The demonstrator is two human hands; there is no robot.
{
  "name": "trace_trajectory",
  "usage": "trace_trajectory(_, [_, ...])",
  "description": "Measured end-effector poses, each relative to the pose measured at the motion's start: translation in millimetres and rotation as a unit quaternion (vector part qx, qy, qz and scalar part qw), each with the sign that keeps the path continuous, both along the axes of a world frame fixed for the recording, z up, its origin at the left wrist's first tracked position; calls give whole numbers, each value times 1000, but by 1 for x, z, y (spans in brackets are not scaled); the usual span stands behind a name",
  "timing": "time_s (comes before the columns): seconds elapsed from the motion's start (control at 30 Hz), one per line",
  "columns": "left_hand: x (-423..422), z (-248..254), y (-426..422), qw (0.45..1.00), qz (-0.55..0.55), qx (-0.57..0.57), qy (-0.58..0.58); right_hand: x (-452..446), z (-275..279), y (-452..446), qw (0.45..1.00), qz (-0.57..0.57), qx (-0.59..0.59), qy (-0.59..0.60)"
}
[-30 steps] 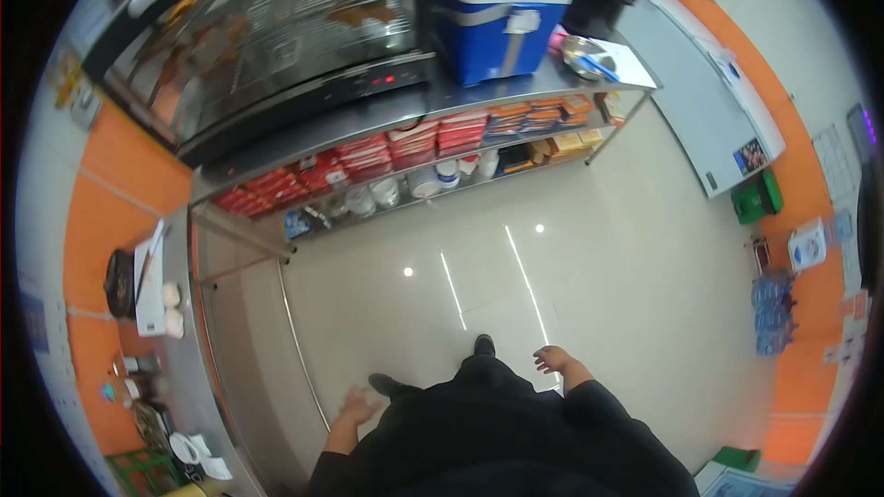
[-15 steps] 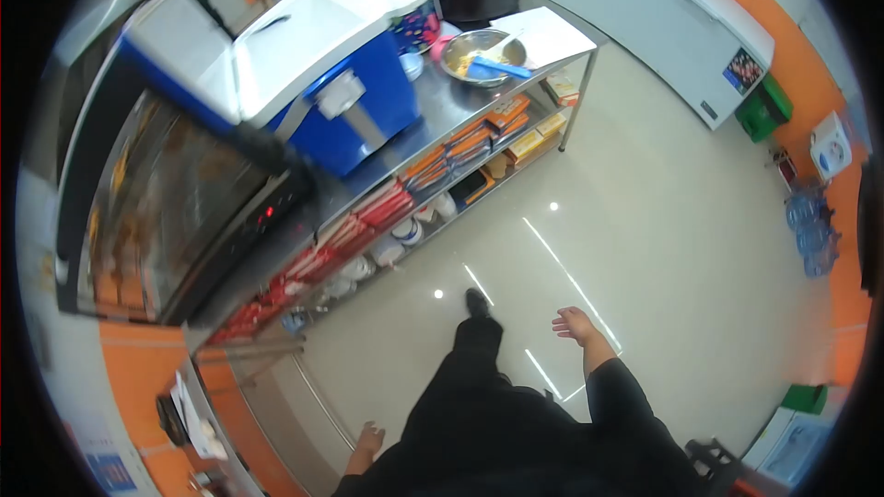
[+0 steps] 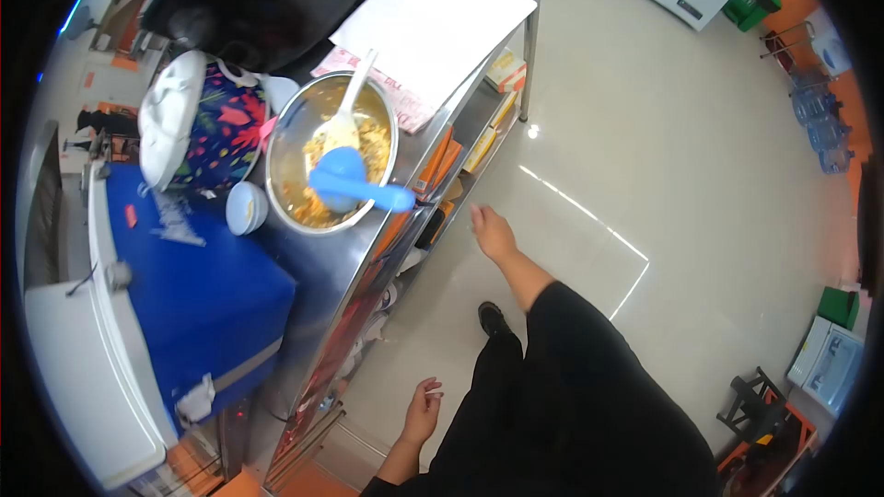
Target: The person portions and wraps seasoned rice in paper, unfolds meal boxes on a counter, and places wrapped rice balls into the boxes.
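Note:
My right hand [image 3: 494, 235] hangs in the air beside the front edge of a steel table [image 3: 318, 262], holding nothing, fingers loosely extended. Lower down, near the table's side, my left hand [image 3: 423, 412] hangs with its fingers loosely bent and apart; no object shows clearly in it. On the table, nearest my right hand, stands a metal bowl [image 3: 391, 161] of crumbly yellow-brown food [image 3: 373, 145]. A blue scoop [image 3: 368, 191] rests in it, its handle over the rim, along with a white spatula [image 3: 354, 87]. Neither hand touches these things.
A white sheet [image 3: 437, 23], a floral bag [image 3: 230, 124], a small round tub [image 3: 246, 209] and a blue cooler [image 3: 198, 285] are on the table. Packets and boxes [image 3: 493, 138] fill the shelf below. Blue water bottles [image 3: 820, 120] stand by the far wall.
I have walked closer to the table, and the bowl now appears larger and nearer. Both hands have swung, my left coming further into view. The cooler now shows at the lower left.

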State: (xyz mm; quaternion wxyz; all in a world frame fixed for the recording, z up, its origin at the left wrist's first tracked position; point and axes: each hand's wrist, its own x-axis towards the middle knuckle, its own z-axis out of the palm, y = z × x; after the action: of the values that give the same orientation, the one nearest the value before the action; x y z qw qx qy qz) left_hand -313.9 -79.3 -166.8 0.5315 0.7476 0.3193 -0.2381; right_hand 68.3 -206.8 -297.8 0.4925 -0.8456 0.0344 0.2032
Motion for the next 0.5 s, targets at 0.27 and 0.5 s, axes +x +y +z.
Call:
trace_trajectory(0.27, [107, 1, -49, 995, 21, -54, 76, 115, -26, 83, 999, -7, -43, 5])
trace_trajectory(0.5, [208, -18, -35, 974, 165, -66, -137, 59, -23, -42, 949, 311, -9, -43])
